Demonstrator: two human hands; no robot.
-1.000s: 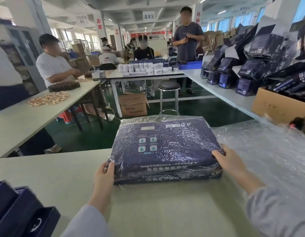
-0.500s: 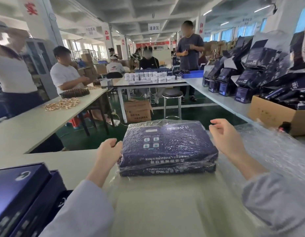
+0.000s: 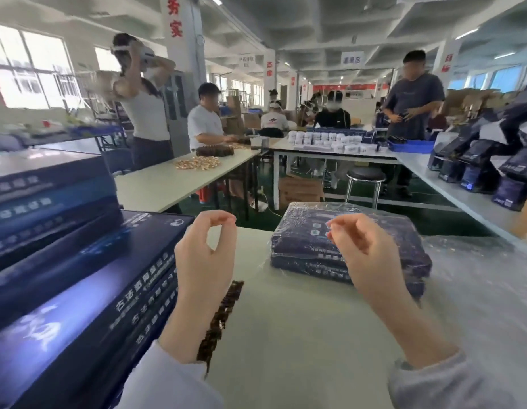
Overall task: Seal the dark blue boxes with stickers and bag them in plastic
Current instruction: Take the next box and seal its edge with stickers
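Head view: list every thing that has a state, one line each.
bagged boxes, stacked, wrapped in plastic, untouched
unbagged boxes, closed, stacked at left, no plastic
dark strip, flat on the table
loose plastic, spread at right
left hand, raised, thumb and forefinger tips together
right hand, raised, fingers loosely curled, empty

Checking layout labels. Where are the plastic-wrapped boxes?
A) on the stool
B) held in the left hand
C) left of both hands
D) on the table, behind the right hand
D: the plastic-wrapped boxes lie on the table beyond the right hand; the left hand holds no box.
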